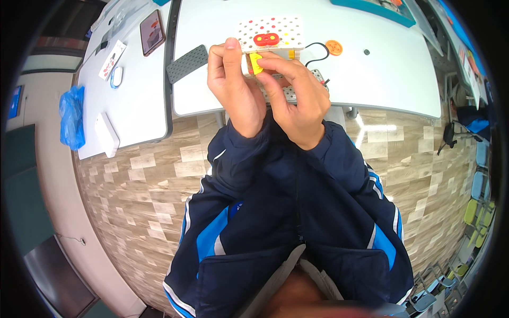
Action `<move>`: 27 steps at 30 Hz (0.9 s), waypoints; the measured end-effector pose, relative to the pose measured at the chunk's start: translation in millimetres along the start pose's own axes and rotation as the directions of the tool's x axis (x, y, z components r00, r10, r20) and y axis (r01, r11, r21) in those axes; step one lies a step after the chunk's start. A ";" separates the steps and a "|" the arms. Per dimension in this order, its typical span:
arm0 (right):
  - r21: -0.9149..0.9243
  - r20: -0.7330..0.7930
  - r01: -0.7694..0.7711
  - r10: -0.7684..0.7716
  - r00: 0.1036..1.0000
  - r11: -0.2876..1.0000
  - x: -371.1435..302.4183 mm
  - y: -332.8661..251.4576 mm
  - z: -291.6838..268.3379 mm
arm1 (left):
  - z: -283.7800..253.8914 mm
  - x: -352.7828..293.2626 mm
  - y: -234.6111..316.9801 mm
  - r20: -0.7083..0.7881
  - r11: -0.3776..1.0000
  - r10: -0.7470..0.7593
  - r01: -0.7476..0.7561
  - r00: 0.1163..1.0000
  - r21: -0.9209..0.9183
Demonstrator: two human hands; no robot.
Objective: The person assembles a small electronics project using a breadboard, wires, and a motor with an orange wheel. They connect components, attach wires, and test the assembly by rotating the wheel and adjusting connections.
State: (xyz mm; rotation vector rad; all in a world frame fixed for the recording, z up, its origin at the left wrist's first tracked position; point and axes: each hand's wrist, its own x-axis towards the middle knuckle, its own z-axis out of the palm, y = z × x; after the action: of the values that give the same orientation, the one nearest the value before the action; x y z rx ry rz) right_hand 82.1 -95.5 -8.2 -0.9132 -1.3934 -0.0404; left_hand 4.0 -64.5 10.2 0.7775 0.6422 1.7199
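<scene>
A toy-brick build rises at the near edge of the white table, topped by a white perforated plate (290,33) with red and yellow pegs. A red oval link piece (266,40) lies on the plate's near side. My left hand (237,90) grips the left end of the build, its thumb up against the plate; the other fingers are partly hidden. Between the thumb and forefinger of my right hand (299,95) is a small yellow block (255,63), under the plate's front edge. A perforated grey-white part (289,94) of the build shows below my hands.
A dark grey perforated plate (188,63) lies to the left, and a phone (152,33) on the adjoining table. Right of the build are a black cable (318,44), an orange disc (333,47) and a small dark round part (366,52). A teal tray (374,15) stands beyond.
</scene>
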 end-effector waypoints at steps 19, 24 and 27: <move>0.158 -0.081 -0.201 0.215 0.973 0.967 -8.4 -7.5 8.8 | 4.5 -3.9 7.3 0.000 0.994 -0.082 0.082 0.997 0.066; 0.217 -0.092 -0.219 0.244 0.965 0.951 -7.1 -8.8 11.7 | 2.7 -3.9 6.5 0.005 0.989 -0.070 0.069 0.998 0.134; 0.264 -0.092 -0.249 0.282 0.955 0.932 -7.2 -10.7 12.2 | 0.5 -3.1 6.1 0.032 0.988 -0.065 0.060 0.997 0.145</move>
State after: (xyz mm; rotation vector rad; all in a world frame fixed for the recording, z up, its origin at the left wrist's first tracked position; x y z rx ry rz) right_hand 64.8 -99.1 -9.9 -0.8637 -1.1159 0.2738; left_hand 1.3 -69.1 14.6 0.8787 0.7638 1.6119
